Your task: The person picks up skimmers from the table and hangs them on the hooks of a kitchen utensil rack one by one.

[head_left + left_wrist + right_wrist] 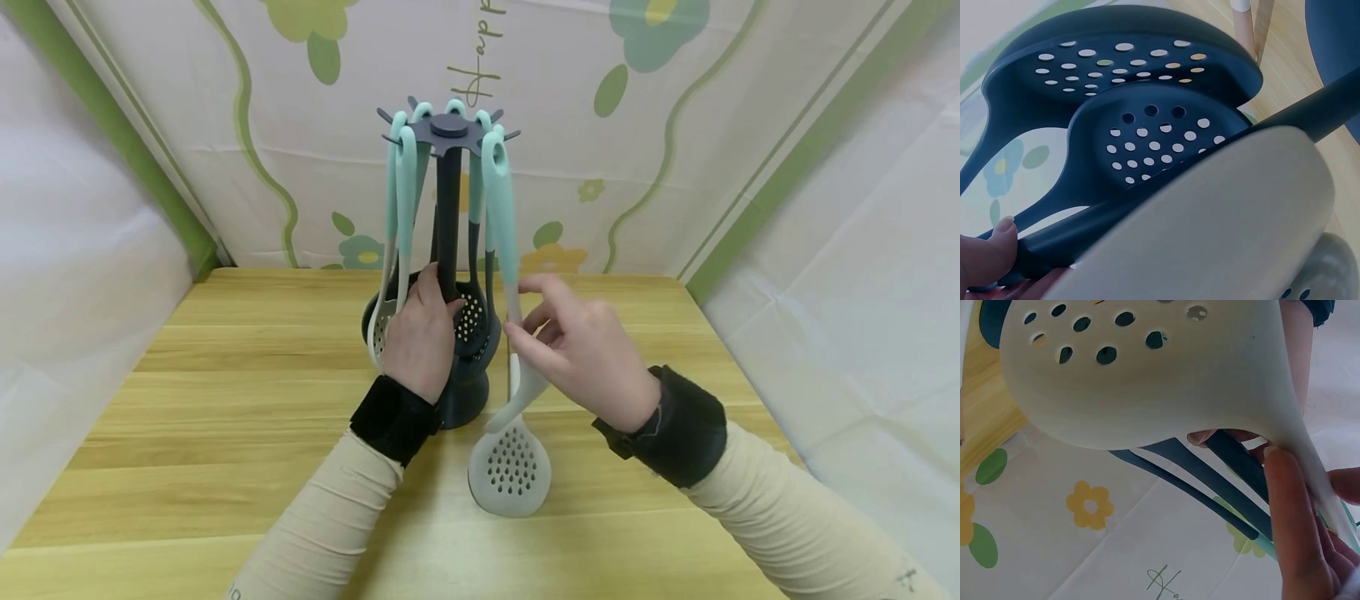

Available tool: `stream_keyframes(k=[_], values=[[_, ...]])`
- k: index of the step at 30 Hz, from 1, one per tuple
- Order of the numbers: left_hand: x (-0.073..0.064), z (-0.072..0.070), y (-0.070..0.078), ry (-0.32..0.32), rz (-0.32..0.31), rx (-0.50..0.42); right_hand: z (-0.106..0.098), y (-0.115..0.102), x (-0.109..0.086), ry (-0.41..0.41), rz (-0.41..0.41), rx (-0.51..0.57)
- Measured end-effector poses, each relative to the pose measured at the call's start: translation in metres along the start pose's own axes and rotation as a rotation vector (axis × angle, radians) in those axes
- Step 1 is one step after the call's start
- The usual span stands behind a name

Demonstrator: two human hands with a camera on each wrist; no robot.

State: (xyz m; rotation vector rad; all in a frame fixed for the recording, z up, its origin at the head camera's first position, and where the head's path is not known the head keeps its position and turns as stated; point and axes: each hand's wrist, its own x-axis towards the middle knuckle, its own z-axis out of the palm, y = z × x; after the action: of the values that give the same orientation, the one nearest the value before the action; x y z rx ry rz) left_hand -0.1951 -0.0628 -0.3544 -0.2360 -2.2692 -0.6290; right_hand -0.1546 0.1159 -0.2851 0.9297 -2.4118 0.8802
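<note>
My left hand holds the dark post of a utensil rack, low down among the hanging tools. With thumb and fingers, my right hand pinches the white neck of a skimmer with a mint handle. Its hooked top hangs at the right front of the rack's crown. Below the right hand is the white perforated head; the right wrist view shows a pale holed head close up. Dark perforated tools hang beyond the post in the left wrist view.
White utensils with mint handles hang on the rack's left side, close to the left hand. The round dark base stands on the wooden table. Flower-printed cloth forms the back wall, and pale cloth walls flank both sides.
</note>
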Motion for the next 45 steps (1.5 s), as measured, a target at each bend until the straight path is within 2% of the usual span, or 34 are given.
stream_keyframes(k=[22,45], values=[[-0.001,0.001,0.001,0.000,-0.014,0.022,0.012,-0.001,0.006,-0.005,-0.010,-0.017],[0.001,0.001,-0.001,-0.012,0.001,0.021,0.032,0.003,0.009,0.024,-0.002,0.033]])
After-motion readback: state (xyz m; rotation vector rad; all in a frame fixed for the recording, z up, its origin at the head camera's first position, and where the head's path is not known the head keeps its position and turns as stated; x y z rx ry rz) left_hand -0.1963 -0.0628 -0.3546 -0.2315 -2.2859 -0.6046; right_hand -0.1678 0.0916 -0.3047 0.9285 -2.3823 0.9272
